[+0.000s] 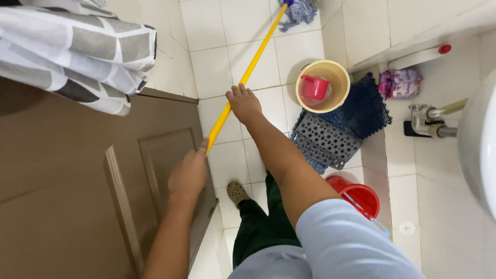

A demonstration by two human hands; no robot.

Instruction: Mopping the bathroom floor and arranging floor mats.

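Observation:
A long yellow mop handle (256, 57) runs from the lower middle up to a purple-and-grey mop head (298, 11) on the white tiled floor (248, 31) at the top. My right hand (243, 102) grips the handle partway along it. My left hand (188, 174) holds the handle's near end, close to the brown door. My foot in a tan clog (237, 192) stands on the tiles below.
A brown door (77, 196) fills the left, with grey-and-white patterned cloth (72, 51) hanging over it. A yellow bucket (337, 76) holds a pink scoop (314, 87). Blue mats (367, 108), a grey perforated stool (324, 140), a red bucket (364, 199), a tap (429, 120) and a white basin edge (478, 144) sit right.

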